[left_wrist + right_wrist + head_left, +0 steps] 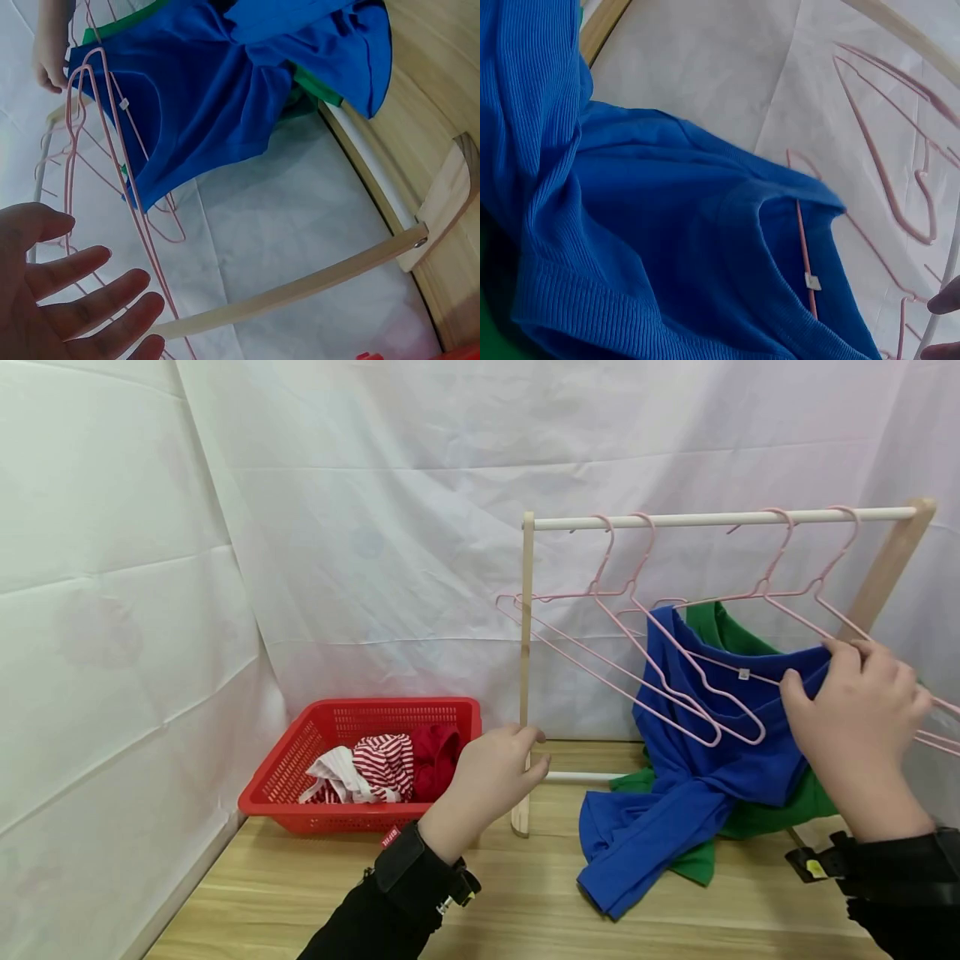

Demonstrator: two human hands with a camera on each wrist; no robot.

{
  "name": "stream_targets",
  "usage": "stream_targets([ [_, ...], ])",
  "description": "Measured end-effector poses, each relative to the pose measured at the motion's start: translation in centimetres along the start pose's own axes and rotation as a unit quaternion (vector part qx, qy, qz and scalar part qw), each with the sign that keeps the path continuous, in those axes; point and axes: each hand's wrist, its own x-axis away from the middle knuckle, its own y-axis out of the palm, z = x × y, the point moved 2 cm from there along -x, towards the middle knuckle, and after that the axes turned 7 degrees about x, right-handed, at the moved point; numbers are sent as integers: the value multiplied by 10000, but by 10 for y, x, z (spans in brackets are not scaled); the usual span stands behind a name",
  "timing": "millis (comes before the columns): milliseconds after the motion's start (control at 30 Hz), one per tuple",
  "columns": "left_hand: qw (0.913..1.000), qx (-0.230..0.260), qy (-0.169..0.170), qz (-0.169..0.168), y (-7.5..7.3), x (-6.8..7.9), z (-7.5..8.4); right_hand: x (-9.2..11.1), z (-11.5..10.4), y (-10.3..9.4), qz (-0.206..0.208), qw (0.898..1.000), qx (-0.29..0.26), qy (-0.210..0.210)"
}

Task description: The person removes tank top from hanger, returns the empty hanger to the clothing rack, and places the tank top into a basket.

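A blue garment (757, 768) hangs by its neckline on a pink hanger (803, 244), one sleeve reaching down to the tabletop. Behind it hangs a green garment (795, 814). My right hand (862, 718) is at the garment's right shoulder, and the right wrist view shows its fingertips (946, 298) apart, beside the hangers. My left hand (487, 772) is held in front of the rack's left post (525, 660), fingers spread and holding nothing. Two bare pink hangers (716, 739) hang on the rail to the left of the blue garment.
A red plastic basket (322, 810) stands left of the rack, holding a red-and-white striped garment (386, 760) and a dark red garment (435, 760). The white rail (697, 520) spans between wooden posts on a wood-grain table (540, 893). White cloth (390, 568) hangs behind.
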Motion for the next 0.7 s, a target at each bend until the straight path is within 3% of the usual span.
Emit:
stream_targets([
  [367, 9997, -215, 103, 113, 2, 2, 0, -11, 22, -1, -577, 9972, 344, 340],
  [700, 9997, -166, 141, 98, 2, 3, -2, -14, 27, 4, -655, 9958, 613, 179],
])
